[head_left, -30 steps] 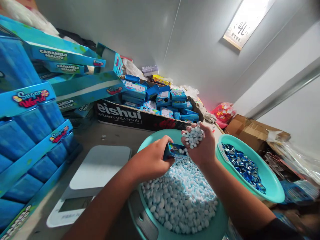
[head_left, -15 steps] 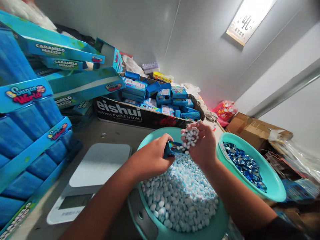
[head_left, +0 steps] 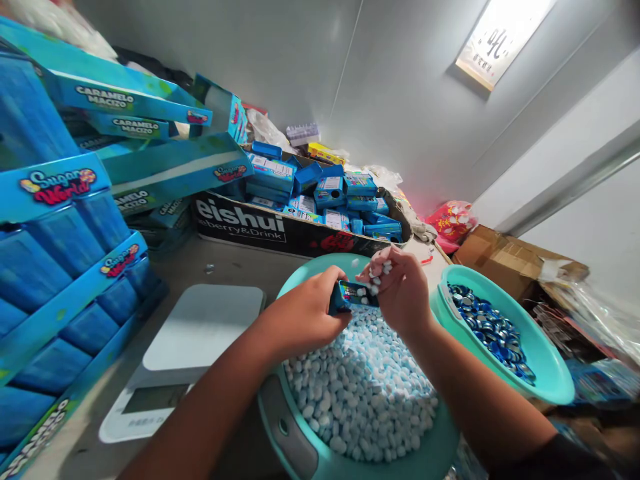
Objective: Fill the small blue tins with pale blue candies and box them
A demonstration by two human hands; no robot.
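Observation:
My left hand [head_left: 303, 313] grips a small blue tin [head_left: 353, 295] over a teal basin [head_left: 300, 445] heaped with white and pale-blue candy tablets [head_left: 365, 393]. My right hand [head_left: 400, 290] is cupped beside the tin's open end, with a few tablets [head_left: 379, 272] still in its fingers. One tablet [head_left: 355, 263] is in the air just above the tin.
A second teal basin [head_left: 547, 377] of blue round lids [head_left: 487, 330] stands at the right. A white scale [head_left: 187, 347] lies at the left. Behind are a black carton [head_left: 260, 227] of blue tins and stacked blue display boxes [head_left: 60, 220]. Cardboard boxes [head_left: 510, 257] sit far right.
My right hand has tipped toward the tin and closed. The heap of tablets in its palm has shrunk to a few. My left hand has stayed on the tin.

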